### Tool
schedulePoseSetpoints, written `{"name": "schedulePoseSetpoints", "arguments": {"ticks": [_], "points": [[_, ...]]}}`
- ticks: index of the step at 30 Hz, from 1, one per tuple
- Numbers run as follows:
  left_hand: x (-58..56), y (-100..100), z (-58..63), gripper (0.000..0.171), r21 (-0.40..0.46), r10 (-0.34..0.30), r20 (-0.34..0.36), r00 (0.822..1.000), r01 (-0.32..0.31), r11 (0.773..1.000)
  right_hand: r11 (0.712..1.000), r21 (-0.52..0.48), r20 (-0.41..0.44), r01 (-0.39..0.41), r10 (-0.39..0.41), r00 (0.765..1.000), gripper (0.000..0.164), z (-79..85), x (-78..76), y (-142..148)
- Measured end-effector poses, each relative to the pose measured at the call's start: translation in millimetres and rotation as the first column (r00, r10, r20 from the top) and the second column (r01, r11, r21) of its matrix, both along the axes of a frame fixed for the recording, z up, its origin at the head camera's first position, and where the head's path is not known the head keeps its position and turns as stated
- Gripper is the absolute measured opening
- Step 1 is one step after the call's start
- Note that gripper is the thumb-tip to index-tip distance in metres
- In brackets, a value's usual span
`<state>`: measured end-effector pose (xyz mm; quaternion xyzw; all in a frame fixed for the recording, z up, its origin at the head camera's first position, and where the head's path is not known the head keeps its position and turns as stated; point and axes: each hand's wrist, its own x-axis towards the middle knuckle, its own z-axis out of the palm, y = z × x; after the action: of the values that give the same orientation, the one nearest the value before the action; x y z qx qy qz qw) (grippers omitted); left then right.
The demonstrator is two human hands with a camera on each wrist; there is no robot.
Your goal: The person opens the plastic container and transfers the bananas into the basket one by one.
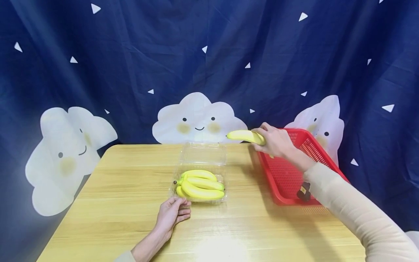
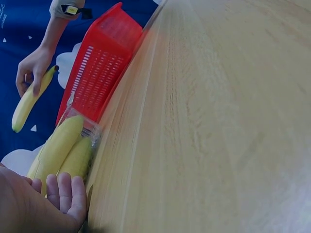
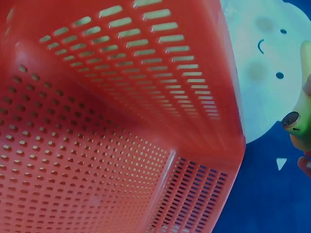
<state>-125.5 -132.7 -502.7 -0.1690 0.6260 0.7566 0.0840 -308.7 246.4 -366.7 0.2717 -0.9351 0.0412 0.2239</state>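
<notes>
My right hand grips a yellow banana by its near part, in the air over the far left rim of the red basket. The banana's dark stem end shows at the right edge of the right wrist view. A clear plastic box stands on the table with its lid raised at the back. Several yellow bananas lie side by side in it. At the box's front left corner, my left hand pinches the rim between thumb and forefinger, the other fingers loosely extended.
The wooden table ends at a blue curtain with white clouds. The red basket has slotted walls and a perforated floor, and stands to the right of the box. A dark strap device is on the right wrist.
</notes>
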Motion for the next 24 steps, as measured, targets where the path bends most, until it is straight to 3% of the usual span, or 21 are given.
{"name": "schedulePoseSetpoints", "arguments": {"ticks": [15,24], "points": [[1.2,0,-0.3,0.015,-0.015,-0.005,0.001,1.000,0.005,1.000,0.993,-0.021,0.080,0.118,-0.116,0.990,0.052,-4.7,-3.5,31],[0.3,0,-0.8,0.014,-0.015,-0.001,0.001,1.000,0.001,1.000,0.986,-0.016,0.081,0.165,-0.163,0.983,0.051,-1.1,-4.9,45]]}}
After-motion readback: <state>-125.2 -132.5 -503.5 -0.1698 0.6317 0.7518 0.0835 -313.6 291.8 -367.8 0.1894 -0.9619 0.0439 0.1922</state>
